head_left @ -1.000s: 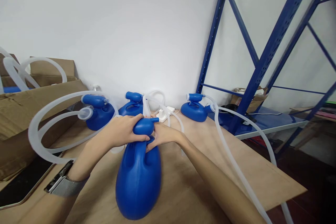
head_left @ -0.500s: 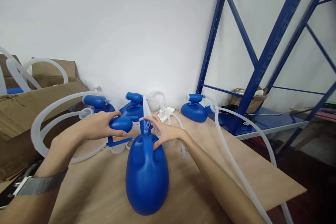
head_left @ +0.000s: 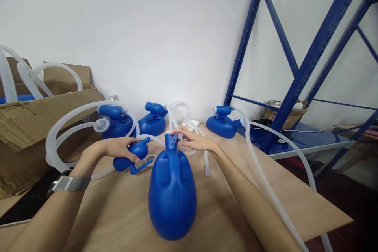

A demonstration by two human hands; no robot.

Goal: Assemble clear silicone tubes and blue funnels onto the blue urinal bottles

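A large blue jug [head_left: 173, 197] stands in front of me on the brown tabletop [head_left: 224, 212], its handle facing me. My right hand [head_left: 191, 140] has its fingers spread, with fingertips touching the jug's neck, where a clear clip [head_left: 173, 140] sits. To the left of the jug, my left hand [head_left: 122, 149] grips a smaller blue bottle piece [head_left: 138, 149] with a narrow spout. A thin blue handle [head_left: 141, 166] sticks out below it. Pale hoses run behind the jug's neck.
Blue jugs with hoses stand along the wall: one at left [head_left: 116, 126], one near the middle [head_left: 152, 124], one at right [head_left: 221, 126]. An open cardboard box [head_left: 50, 114] is at left. Blue metal shelving [head_left: 307, 63] rises at right, and a long hose [head_left: 260, 173] hangs over the table.
The left hand has lowered and tilted the small blue piece, its spout now pointing up to the right. My right thumb has come off the jug's handle. The view has shifted slightly.
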